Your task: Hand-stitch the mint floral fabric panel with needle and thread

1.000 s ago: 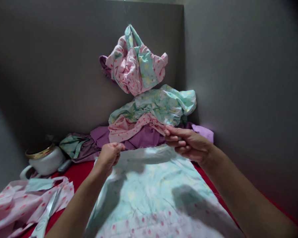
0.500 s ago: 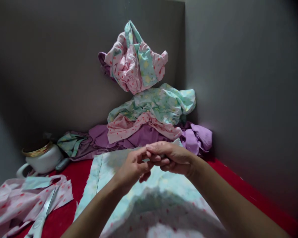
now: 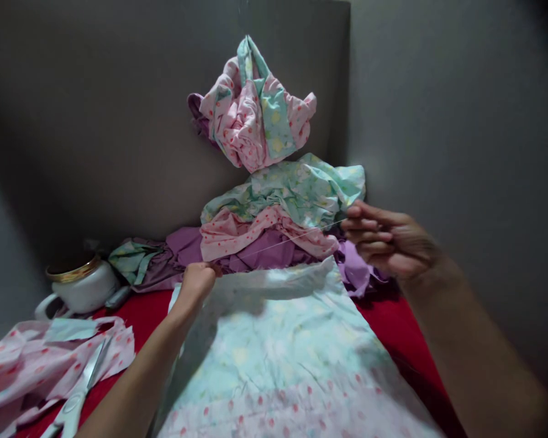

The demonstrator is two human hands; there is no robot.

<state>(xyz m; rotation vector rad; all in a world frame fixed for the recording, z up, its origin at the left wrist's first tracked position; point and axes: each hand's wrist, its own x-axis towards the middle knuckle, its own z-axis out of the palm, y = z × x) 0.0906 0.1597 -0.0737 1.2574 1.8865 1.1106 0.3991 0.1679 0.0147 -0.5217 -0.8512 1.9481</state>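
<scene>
A thin white thread [image 3: 296, 235] runs between my two hands, slanting up to the right. My right hand [image 3: 388, 237] is raised at the right, with thumb and fingertips pinched on the thread; any needle there is too small to make out. My left hand [image 3: 200, 283] is closed on the thread's lower end near the far left corner of the sewn cloth, its fingertips mostly hidden. Beneath both hands spreads the cloth [image 3: 274, 340], pale green with a pink dotted section at the near side.
Scissors [image 3: 80, 395] lie on a pink dotted scrap [image 3: 18, 365] at left. Behind them stands a white cup with a gold rim [image 3: 84, 289]. Purple fabric [image 3: 187, 249] and a green floral bundle [image 3: 296, 188] lie along the wall. A patchwork bag [image 3: 256, 109] hangs above the red surface [image 3: 402, 328].
My hands were together over the cloth and have drawn apart. The right moved up and right, the left moved left, and the thread is now stretched between them.
</scene>
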